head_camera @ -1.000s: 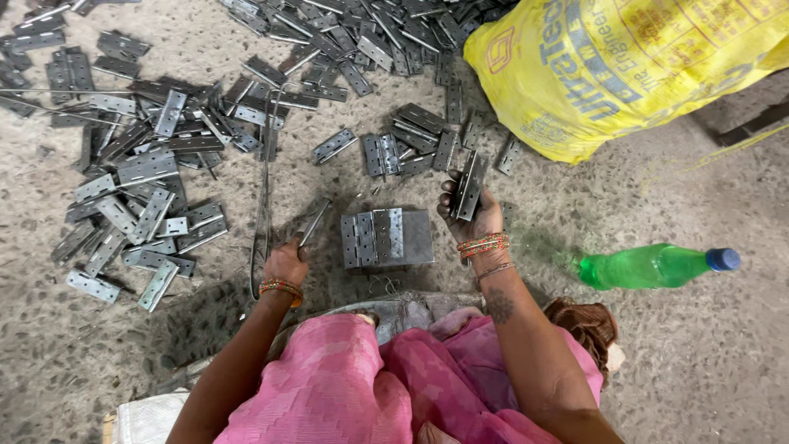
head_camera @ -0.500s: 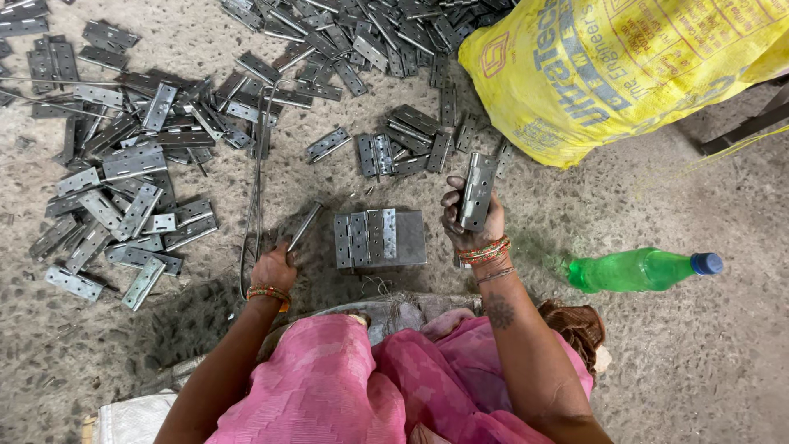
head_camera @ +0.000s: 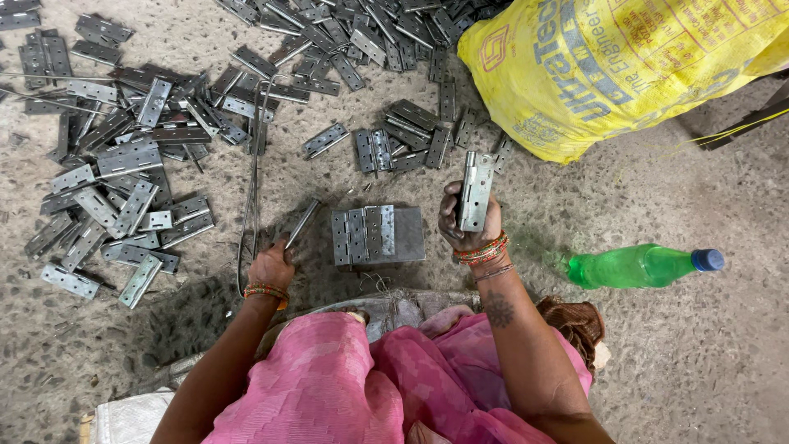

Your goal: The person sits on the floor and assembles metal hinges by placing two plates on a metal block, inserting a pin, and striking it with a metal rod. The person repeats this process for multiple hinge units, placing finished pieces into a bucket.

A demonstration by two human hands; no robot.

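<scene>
Right hand [head_camera: 465,220] is closed around a grey metal hinge [head_camera: 475,191] and holds it upright, lifted above the floor [head_camera: 699,362], just right of a small stack of hinges [head_camera: 376,235] that lies flat in front of the person's knees. Coloured bangles [head_camera: 482,252] sit on the right wrist. Left hand [head_camera: 271,265] is also closed, w/ a thin metal rod [head_camera: 302,223] in its grip; the rod points up and to the right, its far end near the left edge of the stack but not touching it, as far as can be seen.

Long bent wire [head_camera: 251,177] runs on the floor beside the left hand. Big pile of loose hinges [head_camera: 123,185] is spread to the left, and another pile [head_camera: 362,33] lies at the top, approx. behind the stack. Yellow sack [head_camera: 625,66] stands at upper right, touching some hinges at its lower edge. Green plastic bottle [head_camera: 637,265] w/ blue cap lies on its side on the floor, near the right forearm. Pink cloth [head_camera: 353,378] covers the person's lap.
</scene>
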